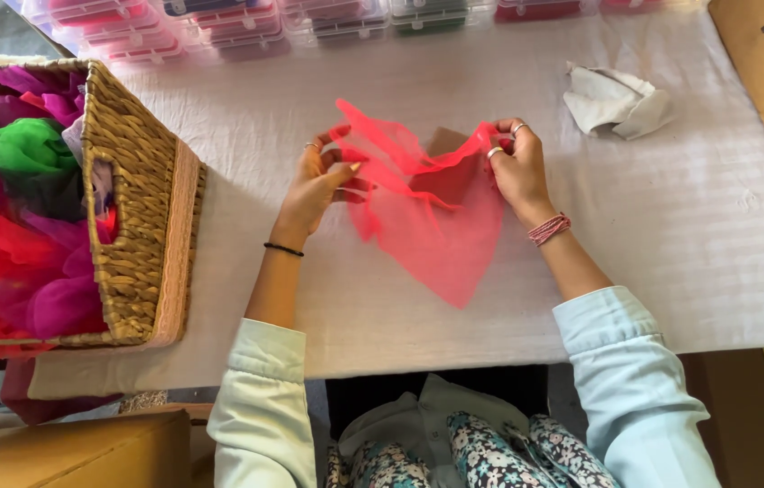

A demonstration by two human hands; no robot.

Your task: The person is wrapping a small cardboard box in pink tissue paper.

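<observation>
**Sheer fabric held at both top corners**

Head view: the left hand (pixel 317 185) and right hand (pixel 518 167) pinch the thin, translucent red-pink mesh fabric square (pixel 432 226) above the white-covered table (pixel 689 235). It looks light, limp and probably snag-prone; edges and corners suit gripping.

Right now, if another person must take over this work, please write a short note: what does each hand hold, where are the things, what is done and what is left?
Left hand: pinches the left upper edge of the sheer red mesh fabric square, grip closed.
Right hand: pinches the right upper edge, grip closed.
The fabric is lifted at the top, its lower corner lying on the white cloth-covered table.
The woven wicker basket at the left holds many loose coloured fabrics: green, purple, red.
Clear plastic boxes line the far edge; a crumpled white cloth lies at the right.
Done: one piece taken in hand.
Left: this piece is not yet folded flat.
</observation>
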